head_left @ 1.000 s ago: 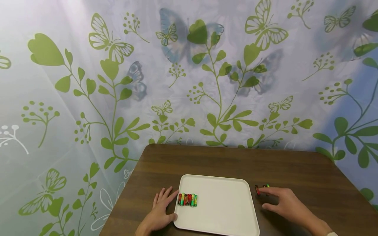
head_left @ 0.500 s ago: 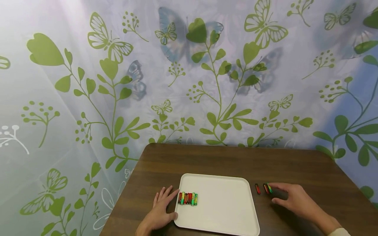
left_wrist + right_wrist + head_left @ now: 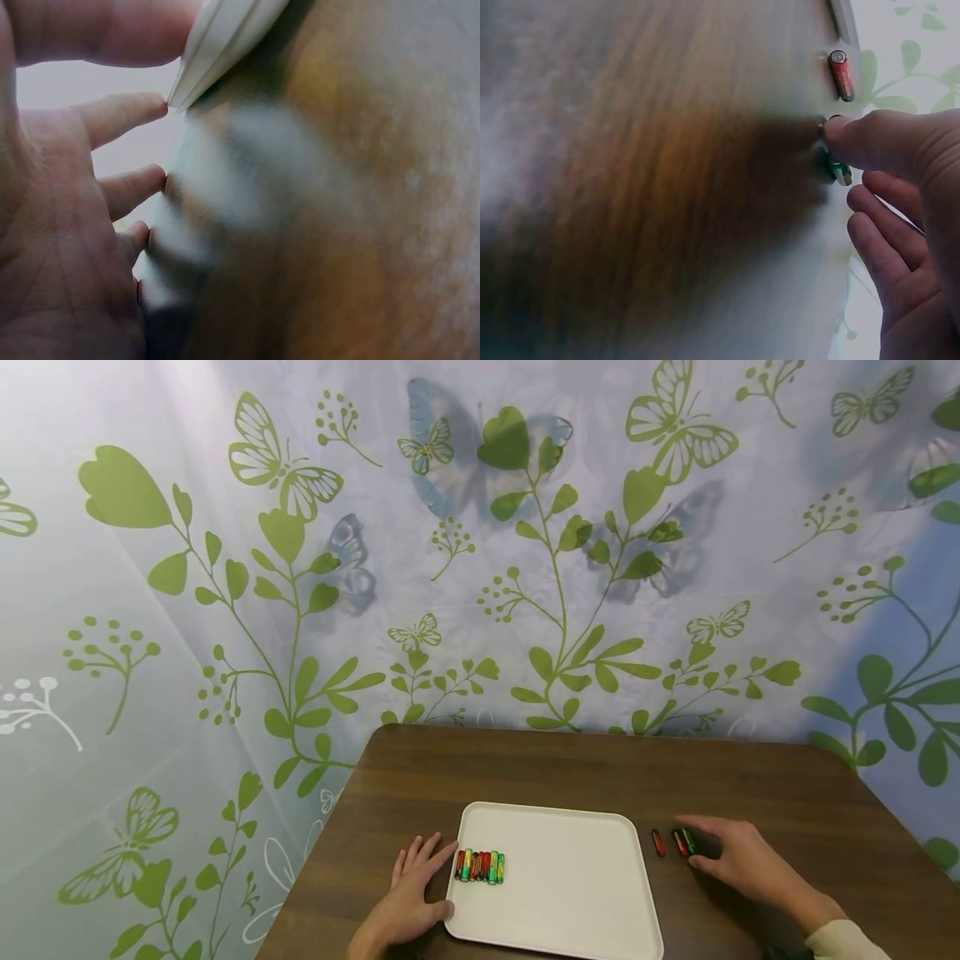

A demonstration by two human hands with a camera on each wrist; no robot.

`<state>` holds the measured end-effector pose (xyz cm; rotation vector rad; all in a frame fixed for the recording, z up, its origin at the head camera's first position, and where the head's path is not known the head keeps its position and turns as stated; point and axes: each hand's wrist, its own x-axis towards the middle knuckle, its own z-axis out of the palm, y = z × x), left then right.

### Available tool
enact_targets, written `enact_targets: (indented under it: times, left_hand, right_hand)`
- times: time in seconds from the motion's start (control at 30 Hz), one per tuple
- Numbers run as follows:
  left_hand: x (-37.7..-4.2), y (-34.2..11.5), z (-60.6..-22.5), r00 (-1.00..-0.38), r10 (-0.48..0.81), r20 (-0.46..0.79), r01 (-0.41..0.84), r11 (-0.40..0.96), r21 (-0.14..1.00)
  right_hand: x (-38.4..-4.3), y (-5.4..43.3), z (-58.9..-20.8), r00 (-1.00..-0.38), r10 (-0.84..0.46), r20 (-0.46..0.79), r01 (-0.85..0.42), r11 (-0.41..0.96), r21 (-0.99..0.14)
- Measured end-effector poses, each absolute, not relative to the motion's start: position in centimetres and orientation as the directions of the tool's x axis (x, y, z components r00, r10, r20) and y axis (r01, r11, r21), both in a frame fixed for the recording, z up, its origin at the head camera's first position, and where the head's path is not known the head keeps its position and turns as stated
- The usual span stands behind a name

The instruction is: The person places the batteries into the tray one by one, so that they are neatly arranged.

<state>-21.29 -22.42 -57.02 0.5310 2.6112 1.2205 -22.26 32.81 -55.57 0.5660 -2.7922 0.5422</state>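
In the head view a cream tray (image 3: pixel 562 893) lies on the table. A row of several AA-style batteries (image 3: pixel 480 867), red, green and black, lies at its left side. My left hand (image 3: pixel 408 897) rests at the tray's left rim, thumb and index finger touching it, fingers spread. Right of the tray lies a red-black battery (image 3: pixel 657 842) alone. Close by are another red-black battery (image 3: pixel 679 842) and a green battery (image 3: pixel 689 839), side by side. My right hand (image 3: pixel 738 860) reaches around this pair, index finger beyond and thumb at the near ends. In the right wrist view the thumb partly hides them.
The brown wooden table (image 3: pixel 585 768) carries everything and ends at a wall hanging (image 3: pixel 480 568) printed with leaves and butterflies. Bare wood lies behind the tray and to the right of my right hand.
My right hand moved right off the lone red-black battery to the pair; its index finger now lies past their far ends. The left hand and tray stay put.
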Motion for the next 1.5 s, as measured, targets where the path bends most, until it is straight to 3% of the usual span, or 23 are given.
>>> enact_targets:
  times: [0.57,0.77,0.93,1.33,1.5]
  left_hand:
    - [-21.3,-22.5,-57.0,-0.912,0.409,-0.022,0.241,0.581,0.778]
    - [-21.3,-22.5,-56.9,-0.911,0.411,-0.035,0.233,0.582,0.779]
    - [-21.3,-22.4,-56.8,-0.913,0.407,-0.031,0.235,0.588,0.774]
    - [-21.3,-22.6,-57.0,-0.908,0.419,-0.022,0.248,0.579,0.776]
    - [-21.4,-22.5,-56.9,-0.907,0.420,-0.022,0.249,0.578,0.777]
  right_hand:
    - [-21.8,32.8,-56.4,-0.910,-0.266,0.318,-0.369,0.870,-0.326]
    - [-20.5,32.2,-56.4,-0.886,-0.219,0.409,-0.364,0.875,-0.320]
    - [-19.6,30.7,-55.9,-0.863,-0.207,0.461,-0.394,0.848,-0.356]
    - [-19.1,24.7,-55.0,-0.909,-0.167,0.381,-0.367,0.754,-0.545]
    - [-19.7,22.8,-55.1,-0.911,-0.175,0.374,-0.375,0.728,-0.574]
